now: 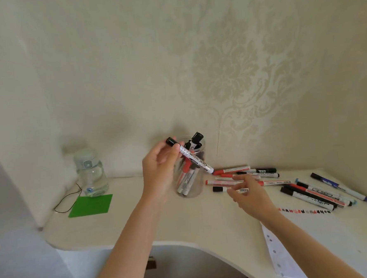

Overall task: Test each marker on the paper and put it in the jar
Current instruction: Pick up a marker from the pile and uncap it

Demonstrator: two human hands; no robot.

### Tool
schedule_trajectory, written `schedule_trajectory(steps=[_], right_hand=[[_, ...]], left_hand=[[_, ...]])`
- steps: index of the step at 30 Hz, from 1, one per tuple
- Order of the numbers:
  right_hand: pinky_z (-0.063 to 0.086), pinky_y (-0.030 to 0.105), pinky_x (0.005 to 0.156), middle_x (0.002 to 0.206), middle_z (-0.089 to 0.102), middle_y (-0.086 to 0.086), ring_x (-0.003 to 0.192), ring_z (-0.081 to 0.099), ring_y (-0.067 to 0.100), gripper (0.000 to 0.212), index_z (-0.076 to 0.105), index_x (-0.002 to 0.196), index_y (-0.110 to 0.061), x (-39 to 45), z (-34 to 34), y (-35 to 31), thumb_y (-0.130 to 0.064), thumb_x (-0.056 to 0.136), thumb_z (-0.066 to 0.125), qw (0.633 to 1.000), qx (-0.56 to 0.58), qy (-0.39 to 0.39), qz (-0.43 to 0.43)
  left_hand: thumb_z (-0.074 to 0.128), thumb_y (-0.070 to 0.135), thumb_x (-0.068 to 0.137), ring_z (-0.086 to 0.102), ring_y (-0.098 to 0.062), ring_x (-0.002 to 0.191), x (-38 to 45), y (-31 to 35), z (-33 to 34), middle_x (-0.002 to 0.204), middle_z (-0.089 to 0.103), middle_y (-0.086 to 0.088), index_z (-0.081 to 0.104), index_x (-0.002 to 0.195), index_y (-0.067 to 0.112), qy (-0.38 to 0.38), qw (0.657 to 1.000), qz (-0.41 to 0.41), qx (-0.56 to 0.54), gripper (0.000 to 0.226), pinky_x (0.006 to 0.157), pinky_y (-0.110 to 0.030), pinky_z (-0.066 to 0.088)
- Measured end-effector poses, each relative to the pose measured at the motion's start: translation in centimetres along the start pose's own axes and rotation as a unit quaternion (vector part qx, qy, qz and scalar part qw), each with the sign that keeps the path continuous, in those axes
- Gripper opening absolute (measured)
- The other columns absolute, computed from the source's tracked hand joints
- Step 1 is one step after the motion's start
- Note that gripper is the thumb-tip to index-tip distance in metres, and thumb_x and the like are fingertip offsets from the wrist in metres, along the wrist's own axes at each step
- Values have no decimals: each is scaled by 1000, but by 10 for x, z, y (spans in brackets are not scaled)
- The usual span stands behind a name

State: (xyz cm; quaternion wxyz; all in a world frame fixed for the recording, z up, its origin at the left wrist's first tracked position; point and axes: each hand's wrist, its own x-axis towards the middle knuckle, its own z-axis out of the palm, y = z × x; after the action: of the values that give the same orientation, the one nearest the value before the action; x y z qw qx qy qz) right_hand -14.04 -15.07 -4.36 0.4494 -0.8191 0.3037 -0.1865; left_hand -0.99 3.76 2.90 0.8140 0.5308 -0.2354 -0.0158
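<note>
- Marker (190, 156): long axis slanted, black cap up-left, blue end down-right, before the jar (190, 170).
- Left hand (160, 161) grips its capped end.
- Right hand (249, 196), fingers loosely spread, over tabletop (183, 220) markers (241, 179).

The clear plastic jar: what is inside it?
The clear plastic jar holds several black and red markers; their count is unclear, as the left hand covers part.

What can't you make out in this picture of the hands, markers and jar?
Head view only:
- Jar: lower contents hidden by the left hand and its held marker.
- Paper: cut off by the bottom edge.
- Test marks: too small to read.
- Loose markers: partly hidden by the right hand.
</note>
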Motion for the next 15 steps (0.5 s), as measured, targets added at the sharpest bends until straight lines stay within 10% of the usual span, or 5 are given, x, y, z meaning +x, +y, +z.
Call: schedule_trajectory(steps=[7, 15], right_hand=[[59, 29, 67, 96, 69, -9, 74, 70, 8, 17, 60, 110, -30, 1, -6, 0, -27, 95, 64, 999, 3, 39, -20], [45, 17, 66, 100, 68, -10, 85, 62, 3, 20, 66, 114, -24, 22, -27, 22, -20, 95, 63, 992, -100, 69, -39]], left_hand=[[60, 2, 93, 66, -12, 105, 54, 35, -2, 100, 73, 2, 66, 107, 13, 21, 997, 79, 7, 18, 99, -32, 49], [63, 11, 92, 64, 2, 91, 65, 5, 5, 99, 69, 9, 68, 112, 13, -3, 955, 101, 278, 20, 83, -10, 47]])
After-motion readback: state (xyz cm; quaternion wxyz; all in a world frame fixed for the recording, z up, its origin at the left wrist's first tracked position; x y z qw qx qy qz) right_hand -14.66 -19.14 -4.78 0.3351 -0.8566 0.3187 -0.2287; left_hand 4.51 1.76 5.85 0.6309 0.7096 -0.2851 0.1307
